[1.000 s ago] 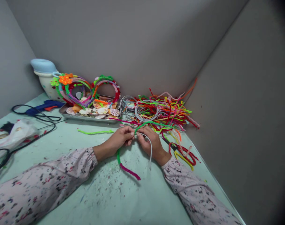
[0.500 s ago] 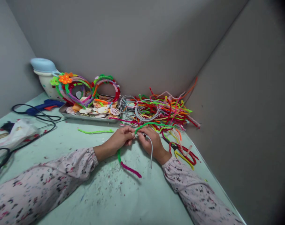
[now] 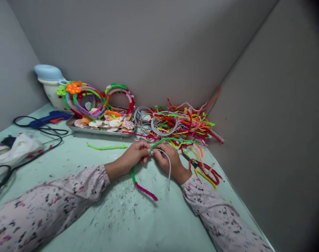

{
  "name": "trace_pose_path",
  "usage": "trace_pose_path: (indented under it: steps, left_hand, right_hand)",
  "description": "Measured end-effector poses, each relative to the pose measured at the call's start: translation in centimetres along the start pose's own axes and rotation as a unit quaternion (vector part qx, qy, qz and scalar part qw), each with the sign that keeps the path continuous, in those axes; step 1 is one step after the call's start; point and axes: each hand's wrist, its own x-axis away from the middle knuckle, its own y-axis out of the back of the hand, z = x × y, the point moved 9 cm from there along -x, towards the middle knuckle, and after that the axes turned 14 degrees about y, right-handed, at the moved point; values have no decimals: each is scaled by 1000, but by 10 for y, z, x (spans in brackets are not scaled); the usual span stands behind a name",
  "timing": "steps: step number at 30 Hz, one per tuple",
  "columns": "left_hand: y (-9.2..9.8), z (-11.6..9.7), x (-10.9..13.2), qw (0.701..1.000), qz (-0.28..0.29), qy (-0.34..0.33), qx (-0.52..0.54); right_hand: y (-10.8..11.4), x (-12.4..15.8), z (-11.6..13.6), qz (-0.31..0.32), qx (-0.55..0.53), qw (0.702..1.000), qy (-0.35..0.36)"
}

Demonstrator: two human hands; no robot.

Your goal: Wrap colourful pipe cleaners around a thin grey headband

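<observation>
My left hand [image 3: 137,154] pinches a thin headband whose lower left part is wrapped in green and magenta fuzzy wire [image 3: 146,191]. Close beside it, my right hand [image 3: 170,159] grips the same band, its fingertips nearly touching the left ones. The bare grey end of the headband [image 3: 170,171] curves down below my right hand. From between the fingertips a loose green fuzzy wire [image 3: 172,139] arches over my right hand to the right. A bright green wire [image 3: 106,147] lies on the table, left of my left hand.
Behind the hands are a metal tray [image 3: 101,131] of shells, wrapped headbands [image 3: 118,87] and a pile of fuzzy wires [image 3: 185,120]. Scissors [image 3: 208,176] lie at right. A blue glue gun [image 3: 47,118], black cable [image 3: 61,140], plastic bag [image 3: 20,150] and lidded container [image 3: 54,92] are left.
The magenta end and the bare grey end of the headband have dipped slightly. Both hands keep their hold in nearly the same place.
</observation>
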Motion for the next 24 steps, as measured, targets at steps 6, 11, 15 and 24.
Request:
trace_pose_path:
  steps: [6,11,15,24]
  left_hand:
    - [-3,2,-1,1000,19,16,0]
    - [-3,5,-3,1000,18,23,5]
    - [-3,7,-4,999,24,26,10]
    - [-3,8,-3,999,23,31,11]
  right_hand:
    - [-2,3,-4,1,7,1000,-3]
    - [-4,4,-6,12,3,1000,-12]
    - [-5,2,-5,13,-35,999,-4]
    - [-6,2,-1,16,-86,996,28]
